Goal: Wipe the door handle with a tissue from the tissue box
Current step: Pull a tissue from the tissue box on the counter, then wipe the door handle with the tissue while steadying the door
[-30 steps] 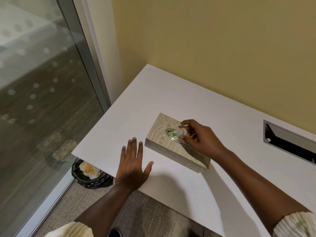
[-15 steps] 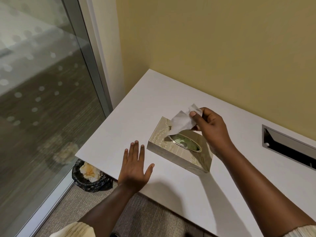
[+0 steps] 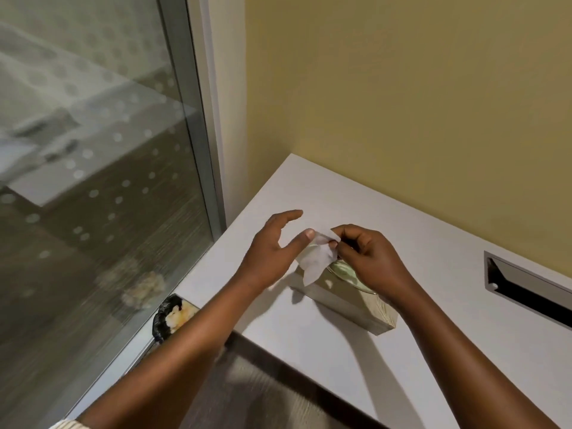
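Observation:
A white tissue (image 3: 316,258) hangs in the air above the gold patterned tissue box (image 3: 349,301) on the white desk (image 3: 309,345). My right hand (image 3: 368,258) pinches the tissue's upper edge between thumb and fingers. My left hand (image 3: 272,252) is raised beside it, fingers spread, with its thumb touching the tissue's top left corner. My hands hide much of the box top; part of its oval opening shows under my right hand. No door handle is in view.
A glass panel with frosted dots (image 3: 93,181) and its metal frame (image 3: 198,119) stand at the left. A bin with a black liner (image 3: 173,317) sits on the floor below the desk corner. A metal cable slot (image 3: 532,286) is set in the desk at right. Yellow wall behind.
My right hand has pulled the tissue out of the box and clear of it. My left hand has lifted off the desk and come up to the tissue. The view has tilted upward.

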{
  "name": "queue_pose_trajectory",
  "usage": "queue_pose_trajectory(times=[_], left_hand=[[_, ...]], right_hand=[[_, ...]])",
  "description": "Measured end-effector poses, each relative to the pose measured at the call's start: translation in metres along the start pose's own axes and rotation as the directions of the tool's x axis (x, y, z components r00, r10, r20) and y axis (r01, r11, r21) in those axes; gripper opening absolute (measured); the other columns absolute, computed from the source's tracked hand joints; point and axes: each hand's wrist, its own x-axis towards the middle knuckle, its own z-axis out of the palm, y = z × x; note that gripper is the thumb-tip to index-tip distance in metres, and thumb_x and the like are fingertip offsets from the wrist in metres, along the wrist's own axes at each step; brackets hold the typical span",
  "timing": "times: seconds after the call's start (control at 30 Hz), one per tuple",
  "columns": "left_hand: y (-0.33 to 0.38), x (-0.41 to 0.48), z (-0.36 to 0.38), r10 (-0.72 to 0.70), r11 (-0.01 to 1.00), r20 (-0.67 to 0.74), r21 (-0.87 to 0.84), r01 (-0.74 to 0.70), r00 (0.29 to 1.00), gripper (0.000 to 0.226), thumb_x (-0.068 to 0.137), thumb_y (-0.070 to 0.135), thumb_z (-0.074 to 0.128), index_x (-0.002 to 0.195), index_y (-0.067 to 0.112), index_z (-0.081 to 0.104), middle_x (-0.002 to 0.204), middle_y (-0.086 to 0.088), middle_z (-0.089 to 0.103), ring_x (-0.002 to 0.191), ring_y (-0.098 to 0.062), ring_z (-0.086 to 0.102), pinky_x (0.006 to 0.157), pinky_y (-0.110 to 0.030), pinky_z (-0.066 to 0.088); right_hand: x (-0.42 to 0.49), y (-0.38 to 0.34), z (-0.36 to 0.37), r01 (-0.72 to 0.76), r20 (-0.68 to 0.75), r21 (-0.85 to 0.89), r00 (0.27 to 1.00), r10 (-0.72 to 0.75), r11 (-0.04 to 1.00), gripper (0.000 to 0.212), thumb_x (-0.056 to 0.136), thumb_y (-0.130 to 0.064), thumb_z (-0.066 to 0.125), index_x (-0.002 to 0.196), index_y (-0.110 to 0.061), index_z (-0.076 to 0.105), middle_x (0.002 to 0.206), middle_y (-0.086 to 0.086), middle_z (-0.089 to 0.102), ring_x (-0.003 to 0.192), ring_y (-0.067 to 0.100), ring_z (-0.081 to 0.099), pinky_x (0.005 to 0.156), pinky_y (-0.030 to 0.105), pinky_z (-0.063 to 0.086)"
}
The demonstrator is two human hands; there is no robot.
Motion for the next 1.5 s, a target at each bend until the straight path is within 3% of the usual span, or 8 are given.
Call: queue_pose_trajectory(times=[0.13,0.23,0.43,0.83,1.03,1.17,1.33,1.5], left_hand=[[0.024,-0.005,-0.026,-0.032,0.997,0.164,-0.071,0.044,0.986,0.01,0.1,0.03,0.073,0.106,0.023,0.076,0.106,-0.004,0.078,0.101,-0.022,0.071,0.094,-0.041,0.052],[0.033,-0.013,-0.044,-0.08,0.99,0.119,-0.108,0.093,0.99,0.015,0.101,0.024,0.074,0.086,0.021,0.073,0.088,-0.003,0.072,0.085,-0.017,0.062,0.084,-0.038,0.047],[0.061,-0.039,-0.082,-0.193,0.957,0.202,-0.176,0.229,0.96,0.046,0.105,0.047,0.062,0.107,0.002,0.07,0.081,-0.002,0.065,0.074,-0.018,0.056,0.07,-0.029,0.047],[0.088,-0.116,-0.159,-0.211,0.9,0.119,-0.365,0.24,0.97,0.018,0.104,0.014,0.065,0.088,0.009,0.062,0.074,-0.003,0.068,0.067,-0.017,0.063,0.061,-0.028,0.053],[0.099,-0.166,-0.181,-0.177,0.925,-0.14,-0.361,0.116,0.974,0.024,0.102,0.009,0.067,0.079,0.011,0.064,0.074,-0.006,0.069,0.066,-0.016,0.064,0.056,-0.025,0.054],[0.106,-0.205,-0.184,-0.144,0.938,-0.295,-0.345,0.035,0.945,0.018,0.102,0.005,0.066,0.085,0.009,0.065,0.075,-0.006,0.072,0.066,-0.013,0.066,0.058,-0.025,0.055],[0.112,-0.257,-0.177,-0.165,0.936,-0.421,-0.353,0.007,0.892,0.017,0.103,0.002,0.063,0.088,0.009,0.064,0.071,-0.006,0.069,0.062,-0.013,0.066,0.057,-0.024,0.055],[0.109,-0.307,-0.172,-0.278,0.896,-0.561,-0.444,0.001,0.78,0.016,0.106,0.005,0.06,0.09,0.01,0.064,0.072,-0.003,0.07,0.06,-0.014,0.062,0.057,-0.026,0.05]], right_hand=[[-0.001,-0.032,0.01,0.077,0.029,-0.049,0.997,-0.075,0.996,0.029,0.096,-0.007,0.054,0.1,-0.028,0.073,0.096,-0.001,0.076,0.092,0.028,0.07,0.086,0.059,0.054],[-0.001,-0.052,0.016,0.11,0.027,-0.053,0.994,-0.109,0.993,0.028,0.09,-0.01,0.051,0.1,-0.027,0.07,0.098,-0.003,0.074,0.095,0.026,0.069,0.088,0.059,0.053],[-0.006,-0.091,0.039,0.166,0.07,-0.085,0.985,-0.16,0.982,0.025,0.089,-0.015,0.051,0.099,-0.028,0.069,0.098,-0.004,0.073,0.095,0.024,0.068,0.087,0.055,0.054],[-0.026,-0.167,0.106,0.205,0.109,-0.04,0.974,-0.2,0.978,0.012,0.099,-0.021,0.062,0.096,-0.028,0.072,0.094,-0.002,0.074,0.094,0.026,0.067,0.085,0.051,0.055],[-0.049,-0.193,0.145,0.176,-0.018,-0.046,0.984,-0.177,0.983,0.022,0.089,-0.054,0.067,0.106,-0.041,0.066,0.097,-0.018,0.071,0.091,0.002,0.067,0.079,0.028,0.058],[-0.075,-0.202,0.169,-0.004,0.201,0.107,0.979,-0.018,0.994,0.065,0.066,-0.081,0.068,0.119,-0.043,0.062,0.111,-0.017,0.069,0.1,0.005,0.067,0.077,0.026,0.058],[-0.105,-0.202,0.185,-0.189,0.519,0.292,0.855,0.01,0.938,0.057,0.075,-0.052,0.079,0.126,-0.031,0.065,0.113,-0.005,0.076,0.102,0.013,0.073,0.085,0.034,0.06],[-0.135,-0.198,0.199,-0.248,0.566,0.368,0.824,-0.004,0.896,0.019,0.087,-0.026,0.076,0.102,-0.015,0.078,0.099,0.01,0.078,0.086,0.019,0.073,0.072,0.026,0.056]])
